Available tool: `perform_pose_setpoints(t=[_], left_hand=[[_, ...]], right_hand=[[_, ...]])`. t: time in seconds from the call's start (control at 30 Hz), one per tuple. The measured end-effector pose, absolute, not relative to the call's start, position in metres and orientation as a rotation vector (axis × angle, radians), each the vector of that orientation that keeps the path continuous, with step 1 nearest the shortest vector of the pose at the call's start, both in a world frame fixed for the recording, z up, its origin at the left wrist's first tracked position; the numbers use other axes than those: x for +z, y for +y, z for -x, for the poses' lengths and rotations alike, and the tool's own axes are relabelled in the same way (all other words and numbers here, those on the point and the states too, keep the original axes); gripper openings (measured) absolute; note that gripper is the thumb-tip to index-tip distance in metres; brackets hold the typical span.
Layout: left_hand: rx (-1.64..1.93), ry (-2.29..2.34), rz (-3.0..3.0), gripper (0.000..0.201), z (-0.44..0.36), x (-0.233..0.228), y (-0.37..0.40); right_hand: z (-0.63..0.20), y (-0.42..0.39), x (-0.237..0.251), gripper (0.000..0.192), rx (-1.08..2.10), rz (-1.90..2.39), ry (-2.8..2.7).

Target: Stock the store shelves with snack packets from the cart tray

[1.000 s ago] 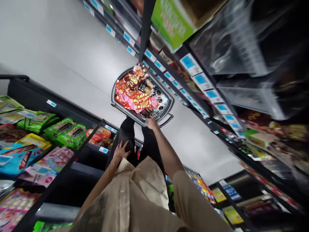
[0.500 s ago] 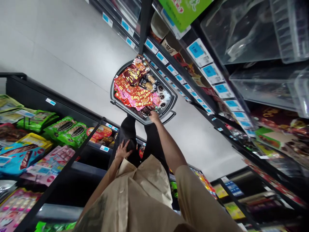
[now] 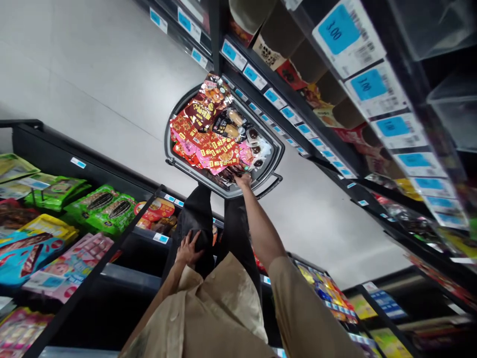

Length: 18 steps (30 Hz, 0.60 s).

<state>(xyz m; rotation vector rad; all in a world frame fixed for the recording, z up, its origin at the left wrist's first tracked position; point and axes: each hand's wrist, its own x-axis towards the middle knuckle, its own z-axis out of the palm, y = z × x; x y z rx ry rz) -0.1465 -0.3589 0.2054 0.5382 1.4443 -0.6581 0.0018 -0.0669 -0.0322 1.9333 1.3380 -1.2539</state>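
your right hand (image 3: 244,180) is at dark packets (image 3: 226,175) in the basket (image 3: 189,172), its grip impossible to tell; your left hand (image 3: 189,248) lies spread on your thigh (image 3: 194,214).

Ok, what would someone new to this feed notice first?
Most likely the grey basket near the picture's centre, holding glossy red packets, with the right hand at its near side. Next come the large blue-and-white price tags lining the shelf edge at upper right, then the bright green packets at the picture's left.
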Motion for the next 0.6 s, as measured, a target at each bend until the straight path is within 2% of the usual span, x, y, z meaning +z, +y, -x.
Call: perform_pose_setpoints(t=[0.07, 0.17, 0.6], left_hand=[[-0.672, 1.441, -0.555, 0.088, 0.151, 0.205, -0.362], [-0.700, 1.445, -0.585, 0.086, 0.157, 0.206, -0.363], [-0.740, 1.456, -0.632, 0.080, 0.154, 0.214, -0.344]], right_hand=[[0.004, -0.066, -0.035, 0.078, -1.193, -1.988, 1.215], [0.008, -0.062, -0.034, 0.086, -1.182, -2.038, 1.121], [0.026, -0.064, -0.017, 0.083, -1.248, -2.188, 0.928]])
